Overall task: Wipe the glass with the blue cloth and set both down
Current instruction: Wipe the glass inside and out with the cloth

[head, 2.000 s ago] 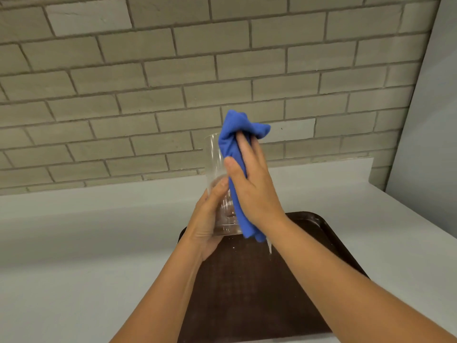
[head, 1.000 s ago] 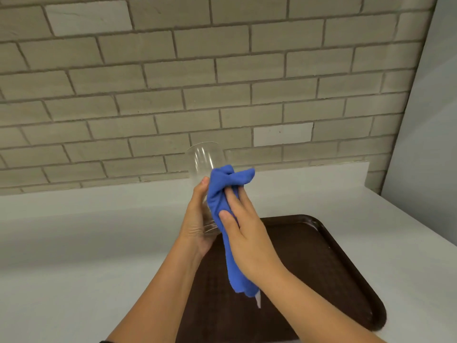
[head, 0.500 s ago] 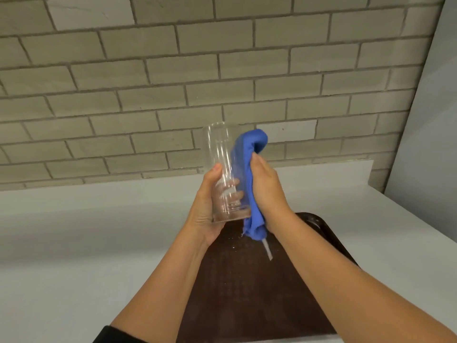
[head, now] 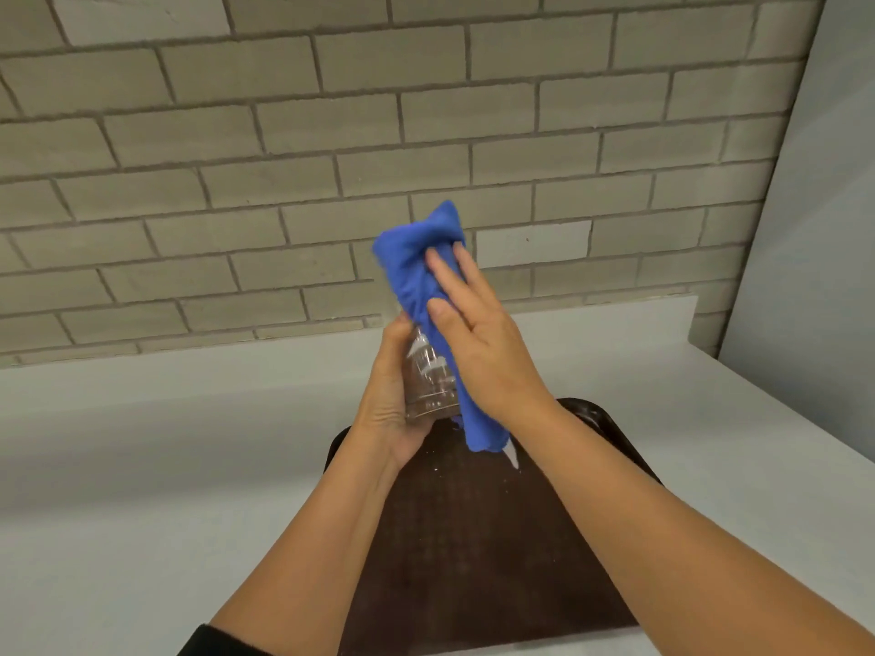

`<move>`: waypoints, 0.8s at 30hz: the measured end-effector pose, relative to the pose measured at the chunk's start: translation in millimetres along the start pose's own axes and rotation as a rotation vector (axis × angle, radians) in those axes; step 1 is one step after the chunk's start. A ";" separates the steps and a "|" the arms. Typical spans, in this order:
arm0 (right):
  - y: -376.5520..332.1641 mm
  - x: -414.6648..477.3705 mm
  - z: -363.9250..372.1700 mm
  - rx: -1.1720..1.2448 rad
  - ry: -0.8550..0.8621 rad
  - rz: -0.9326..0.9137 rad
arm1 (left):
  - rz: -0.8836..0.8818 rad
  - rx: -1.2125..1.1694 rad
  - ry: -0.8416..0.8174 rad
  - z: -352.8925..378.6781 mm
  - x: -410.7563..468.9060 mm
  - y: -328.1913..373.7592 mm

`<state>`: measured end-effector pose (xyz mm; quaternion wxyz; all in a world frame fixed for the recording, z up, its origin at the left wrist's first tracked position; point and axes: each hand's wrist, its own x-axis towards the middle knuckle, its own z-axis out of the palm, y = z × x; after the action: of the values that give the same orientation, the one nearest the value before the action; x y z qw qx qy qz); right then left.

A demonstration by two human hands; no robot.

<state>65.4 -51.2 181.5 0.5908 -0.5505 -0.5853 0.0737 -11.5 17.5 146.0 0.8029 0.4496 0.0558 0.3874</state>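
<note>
I hold a clear glass (head: 430,382) upright in the air above the tray. My left hand (head: 386,411) grips its lower part from the left, fingers curled round it. The blue cloth (head: 416,262) is draped over the top and right side of the glass and hides its rim. Its lower end hangs below the base. My right hand (head: 487,352) presses the cloth flat against the glass, with its fingers straight and pointing up.
A dark brown tray (head: 473,537) lies on the white counter (head: 142,466) right under my hands, with small white specks on it. A brick wall (head: 284,134) rises behind the counter, and a grey panel (head: 814,205) stands at the right.
The cloth has gone from the right side of the glass up over its top, covering the rim. My right hand has shifted from gripping to flat pressing. The left hand still holds the glass.
</note>
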 end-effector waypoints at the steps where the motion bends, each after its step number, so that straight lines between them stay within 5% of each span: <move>1: -0.1 3.3 -2.7 0.085 0.018 0.058 | -0.012 0.021 -0.001 6.4 0.9 -0.6; 7: 15.6 -20.3 -2.9 0.366 0.039 0.267 | 0.043 0.220 0.140 8.2 2.1 -4.7; 11: 22.3 -41.5 1.6 0.327 0.024 0.260 | 0.041 0.302 0.272 15.8 4.6 -6.4; 19: 7.8 -26.9 -6.3 -0.039 -0.007 -0.033 | -0.057 0.167 0.072 10.9 3.9 -16.8; 24: -1.7 4.5 -14.5 0.040 -0.015 -0.014 | -0.023 0.128 0.002 19.5 2.7 -9.2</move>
<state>77.0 -56.7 189.7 0.5979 -0.5338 -0.5919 0.0853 4.2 3.4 151.3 0.7768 0.4990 0.0865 0.3743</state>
